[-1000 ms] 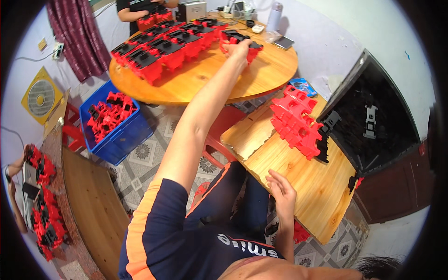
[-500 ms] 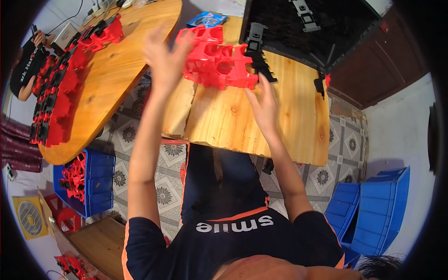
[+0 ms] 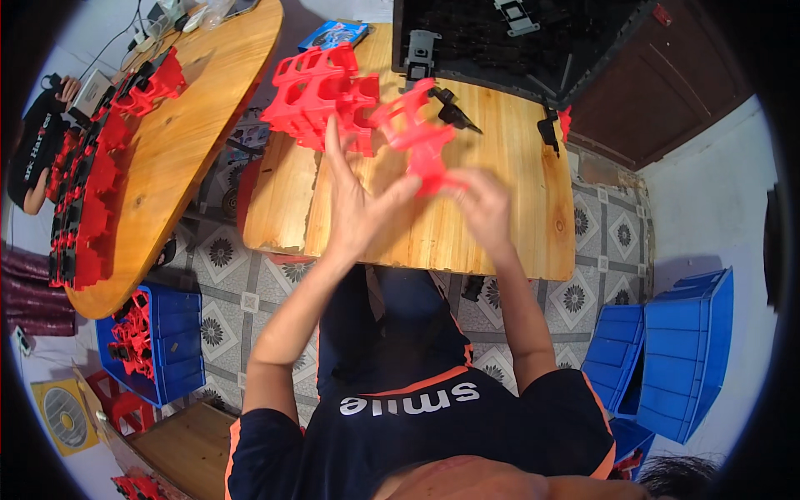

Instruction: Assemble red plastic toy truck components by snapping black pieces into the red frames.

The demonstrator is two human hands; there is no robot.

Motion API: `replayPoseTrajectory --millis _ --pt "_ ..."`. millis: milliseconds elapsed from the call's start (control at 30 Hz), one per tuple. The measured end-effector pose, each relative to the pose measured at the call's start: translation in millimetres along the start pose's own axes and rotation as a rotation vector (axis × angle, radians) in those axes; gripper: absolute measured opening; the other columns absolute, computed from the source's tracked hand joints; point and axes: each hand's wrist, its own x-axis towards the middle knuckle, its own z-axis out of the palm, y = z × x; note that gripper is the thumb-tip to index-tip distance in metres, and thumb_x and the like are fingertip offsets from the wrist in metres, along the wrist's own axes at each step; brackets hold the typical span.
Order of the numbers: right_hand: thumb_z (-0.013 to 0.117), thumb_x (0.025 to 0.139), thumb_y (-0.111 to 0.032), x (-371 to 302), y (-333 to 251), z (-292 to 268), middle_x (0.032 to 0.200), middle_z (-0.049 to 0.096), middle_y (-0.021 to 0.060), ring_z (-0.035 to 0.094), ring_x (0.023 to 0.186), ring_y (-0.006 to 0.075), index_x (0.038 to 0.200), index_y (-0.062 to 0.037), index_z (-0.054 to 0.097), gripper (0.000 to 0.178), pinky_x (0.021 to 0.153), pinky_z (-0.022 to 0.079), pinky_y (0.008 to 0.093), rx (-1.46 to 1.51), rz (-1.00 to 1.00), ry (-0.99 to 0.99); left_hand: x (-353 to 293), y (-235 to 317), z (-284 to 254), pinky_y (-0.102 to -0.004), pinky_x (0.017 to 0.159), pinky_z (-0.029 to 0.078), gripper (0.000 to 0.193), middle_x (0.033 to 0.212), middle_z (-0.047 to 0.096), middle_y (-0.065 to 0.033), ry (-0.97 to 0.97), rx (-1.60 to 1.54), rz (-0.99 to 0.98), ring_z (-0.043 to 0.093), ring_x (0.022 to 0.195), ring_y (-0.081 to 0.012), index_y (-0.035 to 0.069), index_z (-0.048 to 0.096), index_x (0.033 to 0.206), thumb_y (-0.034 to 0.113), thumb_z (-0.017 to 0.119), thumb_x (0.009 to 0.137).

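A single red plastic frame with cut-out openings (image 3: 427,148) is held tilted over the near wooden table. My right hand (image 3: 485,208) is closed on its lower end, slightly blurred. My left hand (image 3: 358,208) is open beside it, fingers stretched upward and thumb reaching to the frame's lower edge; whether the thumb touches is unclear. Just beyond my left fingers, a stack of similar red frames (image 3: 321,100) stands on the table. Black plastic parts (image 3: 454,112) lie behind the held frame, next to a grey-black bracket (image 3: 421,54).
A large black tray (image 3: 533,58) with dark parts covers the table's far right. A blue packet (image 3: 333,35) lies at the back. On the left table (image 3: 179,142) runs a row of red-and-black assemblies (image 3: 92,183); a person stands beyond it. Blue bins (image 3: 679,358) stand at right.
One red frame has come off the stack into my right hand, nearer to me. My left hand has moved from the stack's left side to the held frame. The view has shifted slightly.
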Motion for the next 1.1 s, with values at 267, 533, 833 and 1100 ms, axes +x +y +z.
replayPoseTrajectory --millis 267,533,833,1100 --pt "0.064 0.091 -0.018 40 25 -8 0.095 0.069 0.0097 0.066 0.092 0.0178 0.104 -0.0028 0.069 0.021 0.080 0.050 0.0314 0.312 0.368 -0.106 -58 -35 1 -0.0423 0.106 0.038 0.096 0.131 0.046 -0.0112 0.070 -1.012 -0.707 0.047 0.123 -0.0236 0.015 0.006 0.152 0.010 0.073 0.083" --pt "0.060 0.089 -0.006 148 186 58 0.083 0.060 -0.0035 0.054 0.075 0.0077 0.112 -0.0015 0.067 0.024 0.067 0.045 0.0231 0.318 0.516 -0.586 -76 -27 -30 -0.0473 0.108 0.036 0.093 0.138 0.042 -0.0145 0.099 -1.091 -0.629 0.043 0.130 -0.0289 0.015 0.015 0.152 0.006 0.071 0.078" --pt "0.067 0.086 -0.014 55 104 -7 0.096 0.062 0.0098 0.062 0.087 0.0204 0.107 0.0012 0.065 0.026 0.080 0.049 0.0289 0.032 0.328 -0.315 -23 -100 -116 -0.0466 0.108 0.038 0.092 0.142 0.041 -0.0161 0.177 -0.860 -0.383 0.044 0.129 -0.0315 0.012 0.016 0.151 0.012 0.070 0.077" --pt "0.067 0.085 0.002 31 -45 -12 0.096 0.061 0.0060 0.059 0.086 0.0136 0.108 0.0003 0.067 0.023 0.076 0.047 0.0234 0.177 0.086 -0.266 -60 -66 -67 -0.0464 0.102 0.044 0.098 0.144 0.038 -0.0173 -0.036 -1.070 -0.433 0.053 0.122 -0.0334 0.016 0.017 0.152 0.007 0.077 0.075"
